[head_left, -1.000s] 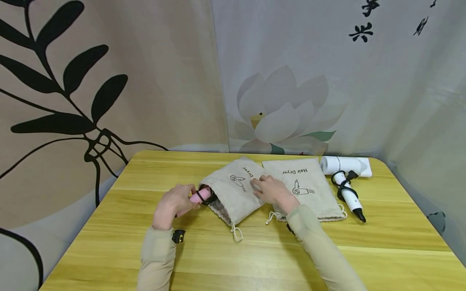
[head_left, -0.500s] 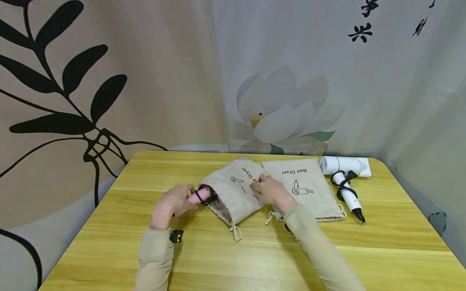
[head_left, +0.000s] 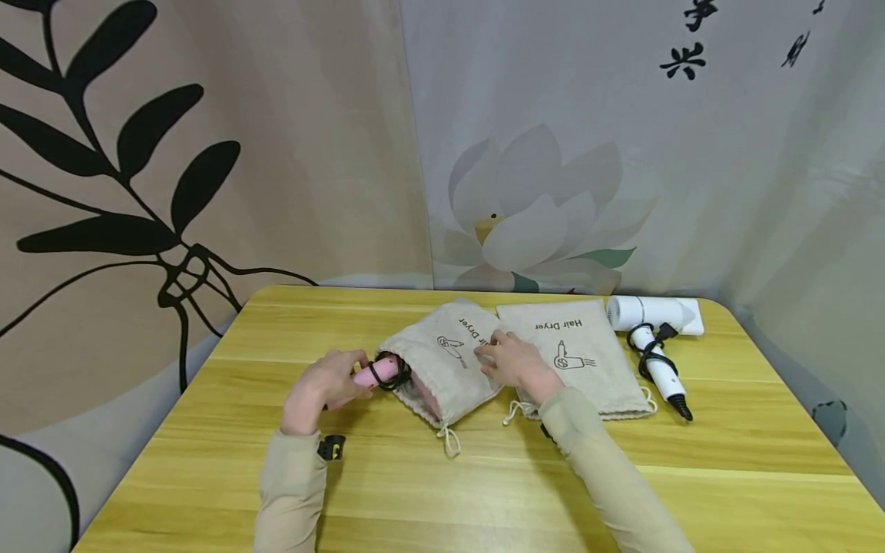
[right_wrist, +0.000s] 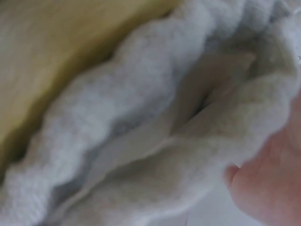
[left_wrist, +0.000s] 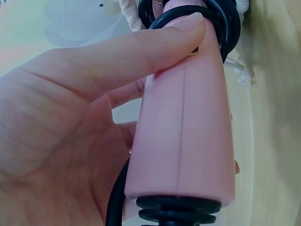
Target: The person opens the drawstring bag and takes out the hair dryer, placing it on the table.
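In the head view my left hand [head_left: 325, 388] grips the handle of a pink hair dryer [head_left: 379, 372]. Its thumb lies along the handle [left_wrist: 181, 127] in the left wrist view, just below the black cord [left_wrist: 225, 23] looped round it. The rest of the dryer is inside a beige drawstring bag [head_left: 449, 361], with some pink showing in the bag's mouth. My right hand [head_left: 515, 361] rests on that bag's right side, fingers spread and fairly straight. The right wrist view holds part of this hand [right_wrist: 268, 183] beside a blurred cloth bag mouth [right_wrist: 155, 165].
A second beige bag [head_left: 581, 376], printed "Hair Dryer", lies flat just right of the first, partly behind the right hand. Beyond it is a white hair dryer [head_left: 653, 315] with a cord wound round its handle. All lie on a wooden table [head_left: 415, 499] before a curtain [head_left: 346, 153].
My left hand has drawn slightly left with the pink hair dryer, and more pink shows in the bag's mouth. The right hand and the bag have hardly moved.
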A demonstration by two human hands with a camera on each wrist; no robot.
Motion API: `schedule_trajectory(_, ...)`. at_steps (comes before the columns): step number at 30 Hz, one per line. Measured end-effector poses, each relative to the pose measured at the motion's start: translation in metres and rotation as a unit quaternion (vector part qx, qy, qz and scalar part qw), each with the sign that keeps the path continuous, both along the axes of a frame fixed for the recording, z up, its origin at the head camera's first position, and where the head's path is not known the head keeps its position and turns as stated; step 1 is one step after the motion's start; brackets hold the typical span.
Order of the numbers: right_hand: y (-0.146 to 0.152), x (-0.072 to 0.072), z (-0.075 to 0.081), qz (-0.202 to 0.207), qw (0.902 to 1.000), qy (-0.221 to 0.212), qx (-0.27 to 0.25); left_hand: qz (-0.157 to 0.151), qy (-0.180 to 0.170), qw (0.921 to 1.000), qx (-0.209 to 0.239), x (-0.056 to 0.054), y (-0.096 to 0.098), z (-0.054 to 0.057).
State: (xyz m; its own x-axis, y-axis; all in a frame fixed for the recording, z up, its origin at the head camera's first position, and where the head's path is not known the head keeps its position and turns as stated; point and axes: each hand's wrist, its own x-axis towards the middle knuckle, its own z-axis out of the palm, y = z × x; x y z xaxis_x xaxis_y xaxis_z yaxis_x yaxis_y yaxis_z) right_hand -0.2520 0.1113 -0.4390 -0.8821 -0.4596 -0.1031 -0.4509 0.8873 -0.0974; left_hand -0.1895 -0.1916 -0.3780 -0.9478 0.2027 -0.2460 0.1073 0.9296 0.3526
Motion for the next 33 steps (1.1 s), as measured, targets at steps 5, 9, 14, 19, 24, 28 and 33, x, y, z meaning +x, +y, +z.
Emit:
schedule_trajectory(5, 0.0, 0.0, 0.002, 0.007, 0.9999, 0.008, -0.005, -0.007, -0.003, 0.9999, 0.008, 0.001, -0.002, 0.002)
schedule_trajectory(9, 0.001, 0.002, 0.005, 0.006, 1.0, 0.005, -0.001, -0.01, -0.007, 0.9999, 0.011, -0.001, -0.004, 0.002)
schedule_trajectory(14, 0.002, -0.001, 0.003, 0.002, 1.0, -0.006, -0.006, -0.021, -0.004, 0.9997, 0.011, -0.002, -0.007, 0.001)
schedule_trajectory(19, 0.003, -0.002, 0.002, -0.005, 0.9999, -0.008, -0.01, -0.029, -0.003, 0.9994, 0.018, -0.001, -0.009, 0.001)
schedule_trajectory(24, 0.003, -0.002, 0.003, -0.006, 0.9998, -0.012, -0.015, -0.025, -0.009, 0.9993, 0.025, 0.0, -0.01, 0.002)
schedule_trajectory(28, 0.003, -0.002, 0.002, -0.006, 0.9998, -0.01, -0.014, -0.031, -0.006, 0.9991, 0.027, 0.002, -0.011, 0.003)
schedule_trajectory(33, 0.004, -0.003, 0.0, -0.005, 0.9999, -0.008, -0.012, -0.035, -0.007, 0.9989, 0.031, 0.003, -0.011, 0.004)
